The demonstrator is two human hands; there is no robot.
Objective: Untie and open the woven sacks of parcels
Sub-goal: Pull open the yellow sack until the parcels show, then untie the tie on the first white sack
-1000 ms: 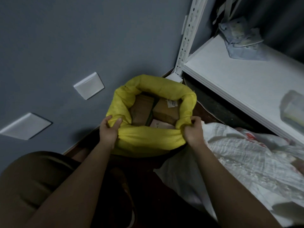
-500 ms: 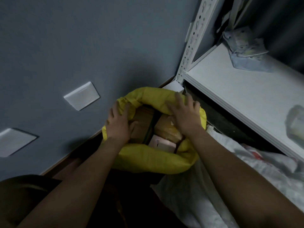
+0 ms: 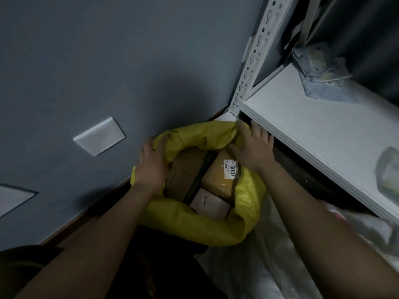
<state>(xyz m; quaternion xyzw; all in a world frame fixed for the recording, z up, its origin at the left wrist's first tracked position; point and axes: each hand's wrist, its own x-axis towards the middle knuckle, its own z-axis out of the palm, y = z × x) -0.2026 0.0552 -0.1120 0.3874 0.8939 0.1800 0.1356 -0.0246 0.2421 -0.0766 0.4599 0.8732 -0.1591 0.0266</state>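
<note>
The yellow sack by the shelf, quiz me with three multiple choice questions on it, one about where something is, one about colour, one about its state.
1. Where is the right hand?
A. on the sack's far rim, by the shelf
B. flat on the shelf top
C. on the wall plate

2. What colour is the open sack?
A. white
B. yellow
C. blue

3. The sack's mouth is:
A. tied shut
B. open, boxes showing
C. taped over

Answers: A, its fingers lie on the rim beside the white shelf; B, the weave is yellow; C is wrong, B: the labelled box shows inside.

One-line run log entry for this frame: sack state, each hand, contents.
yellow woven sack: open, rim rolled down | left hand: on left rim | right hand: on far-right rim | contents: cardboard parcels, label 3007
</note>
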